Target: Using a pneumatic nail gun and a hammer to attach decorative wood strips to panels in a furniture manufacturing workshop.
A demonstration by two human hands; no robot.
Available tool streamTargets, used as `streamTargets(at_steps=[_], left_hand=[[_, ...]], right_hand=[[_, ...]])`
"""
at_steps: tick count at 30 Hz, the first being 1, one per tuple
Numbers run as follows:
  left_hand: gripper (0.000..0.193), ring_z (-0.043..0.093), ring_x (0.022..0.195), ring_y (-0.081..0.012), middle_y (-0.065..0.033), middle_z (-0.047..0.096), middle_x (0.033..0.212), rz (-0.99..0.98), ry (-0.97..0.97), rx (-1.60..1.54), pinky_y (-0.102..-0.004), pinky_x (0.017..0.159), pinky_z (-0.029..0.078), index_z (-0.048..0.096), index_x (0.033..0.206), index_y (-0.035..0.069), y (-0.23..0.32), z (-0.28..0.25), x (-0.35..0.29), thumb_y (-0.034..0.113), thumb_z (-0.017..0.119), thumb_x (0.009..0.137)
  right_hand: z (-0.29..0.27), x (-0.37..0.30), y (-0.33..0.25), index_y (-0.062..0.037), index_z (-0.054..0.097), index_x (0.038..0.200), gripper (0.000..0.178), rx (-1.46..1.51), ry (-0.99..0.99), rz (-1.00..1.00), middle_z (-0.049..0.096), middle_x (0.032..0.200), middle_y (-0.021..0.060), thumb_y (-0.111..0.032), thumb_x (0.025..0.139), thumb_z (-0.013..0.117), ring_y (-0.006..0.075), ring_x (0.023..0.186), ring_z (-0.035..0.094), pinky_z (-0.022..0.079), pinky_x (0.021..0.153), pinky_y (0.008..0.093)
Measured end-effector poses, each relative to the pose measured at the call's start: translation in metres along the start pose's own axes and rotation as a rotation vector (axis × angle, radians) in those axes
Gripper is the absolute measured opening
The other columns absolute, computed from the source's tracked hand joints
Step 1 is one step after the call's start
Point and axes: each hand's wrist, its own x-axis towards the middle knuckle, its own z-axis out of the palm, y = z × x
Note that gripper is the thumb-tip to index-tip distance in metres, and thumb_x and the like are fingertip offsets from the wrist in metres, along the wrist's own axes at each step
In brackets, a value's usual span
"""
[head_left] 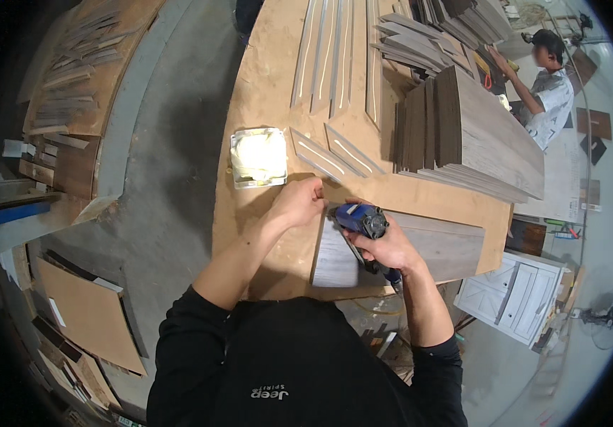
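Observation:
In my right hand (395,248) is a blue and black nail gun (353,211), its nose over the far left part of a grey wood-grain panel (438,242). The hand is closed round the grip, and a hose shows below it. My left hand (298,204) is at the panel's far left corner, fingers curled together; whatever they may pinch is hidden. Just beyond it lie two short slant-ended strips (316,156), each with a pale bead of what looks like glue. A square white tub (234,162) with whitish contents stands to the left.
Long strips (318,60) with pale beads lie farther up the wooden table (264,85). Stacked grey panels (488,132) stand at the right. Another person (552,92) works at the far right. A white cabinet (509,295) and leaning boards (89,313) stand on the floor.

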Motion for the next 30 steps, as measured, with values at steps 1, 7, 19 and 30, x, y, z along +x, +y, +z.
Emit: streamTargets(at_steps=[1,7,19,30], left_hand=[[0.017,0.065,0.056,-0.0163,-0.0100,0.072,0.081,0.001,0.009,-0.005,-0.0323,0.052,0.052,0.064,0.102,0.001,0.002,-0.001,-0.001,0.015,0.070,0.094],[0.020,0.073,0.091,-0.0330,-0.0154,0.075,0.095,-0.082,-0.007,0.023,-0.0421,0.080,0.056,0.068,0.102,0.004,0.011,-0.005,-0.002,0.018,0.073,0.089],[0.031,0.072,0.085,-0.0307,-0.0118,0.073,0.089,0.106,0.085,0.134,-0.0416,0.077,0.055,0.060,0.107,0.008,-0.003,0.013,-0.012,0.021,0.076,0.085],[0.034,0.071,0.091,-0.0304,-0.0115,0.072,0.092,0.072,0.078,0.171,-0.0425,0.078,0.054,0.057,0.109,0.008,0.006,0.013,-0.016,0.020,0.078,0.085]], right_hand=[[0.000,0.000,0.000,-0.0100,0.052,0.146,0.065,-0.002,0.001,-0.008,0.069,0.102,0.0029,-0.008,0.085,0.074,0.0094,0.060,0.055,0.049,0.055,0.0262],[0.004,-0.003,-0.001,-0.0085,0.051,0.147,0.067,-0.080,0.037,-0.013,0.068,0.101,0.0029,-0.013,0.085,0.076,0.0097,0.061,0.056,0.050,0.057,0.0269],[-0.011,0.000,-0.003,-0.0092,0.052,0.145,0.065,-0.058,0.052,-0.017,0.067,0.100,0.0033,-0.008,0.084,0.074,0.0096,0.065,0.057,0.050,0.055,0.0263],[-0.012,-0.003,-0.009,-0.0076,0.052,0.144,0.064,-0.111,0.037,-0.037,0.065,0.097,0.0055,-0.006,0.084,0.075,0.0101,0.061,0.056,0.049,0.052,0.0268]])
